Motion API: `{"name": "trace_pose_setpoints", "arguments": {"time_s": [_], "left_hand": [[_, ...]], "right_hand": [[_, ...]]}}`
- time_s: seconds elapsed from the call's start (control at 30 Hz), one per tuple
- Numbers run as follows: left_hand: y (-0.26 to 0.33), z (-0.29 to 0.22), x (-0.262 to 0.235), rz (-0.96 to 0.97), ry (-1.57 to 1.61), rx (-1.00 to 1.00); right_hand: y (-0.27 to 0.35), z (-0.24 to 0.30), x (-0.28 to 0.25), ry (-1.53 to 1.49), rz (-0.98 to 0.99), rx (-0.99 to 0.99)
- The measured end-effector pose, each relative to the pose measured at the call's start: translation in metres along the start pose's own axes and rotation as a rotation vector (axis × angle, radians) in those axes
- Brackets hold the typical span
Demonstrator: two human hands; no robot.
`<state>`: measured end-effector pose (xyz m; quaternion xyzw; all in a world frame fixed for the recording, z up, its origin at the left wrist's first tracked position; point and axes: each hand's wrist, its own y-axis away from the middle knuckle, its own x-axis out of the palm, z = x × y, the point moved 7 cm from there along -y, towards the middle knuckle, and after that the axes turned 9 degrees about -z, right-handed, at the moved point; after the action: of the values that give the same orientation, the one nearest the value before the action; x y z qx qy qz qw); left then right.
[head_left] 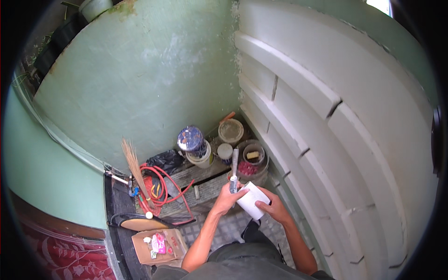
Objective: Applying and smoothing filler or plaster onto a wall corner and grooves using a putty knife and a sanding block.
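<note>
head view: right hand (276, 210) clamps white rectangular block (251, 198), its long axis slanting toward this hand; left hand (226, 199), at opposite edge, grips grey long-handled tool (235, 161).

White sheet (254, 200), pale green wall (154, 79)

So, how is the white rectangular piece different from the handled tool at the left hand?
The white piece is broad, while the handled tool is long and narrow. The piece is plain white; the tool looks greyish. The right hand grips the piece, whereas the left hand holds the tool. Both are in front of the person.
</note>
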<state>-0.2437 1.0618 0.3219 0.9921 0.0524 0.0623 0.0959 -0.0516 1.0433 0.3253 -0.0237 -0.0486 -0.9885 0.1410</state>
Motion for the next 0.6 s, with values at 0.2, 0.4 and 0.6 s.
{"name": "trace_pose_setpoints", "arguments": {"time_s": [0.2,0.4,0.6], "left_hand": [[-0.060,-0.048,0.023,-0.177,0.356,-0.083],[-0.101,-0.092,0.039,-0.348,0.149,0.235],[-0.140,-0.107,0.031,-0.368,0.151,0.213]], "right_hand": [[-0.085,0.055,-0.030,-0.199,-0.305,-0.173],[-0.137,0.086,-0.009,-0.163,-0.025,-0.165],[-0.183,0.086,-0.011,-0.053,-0.055,-0.178]]}}
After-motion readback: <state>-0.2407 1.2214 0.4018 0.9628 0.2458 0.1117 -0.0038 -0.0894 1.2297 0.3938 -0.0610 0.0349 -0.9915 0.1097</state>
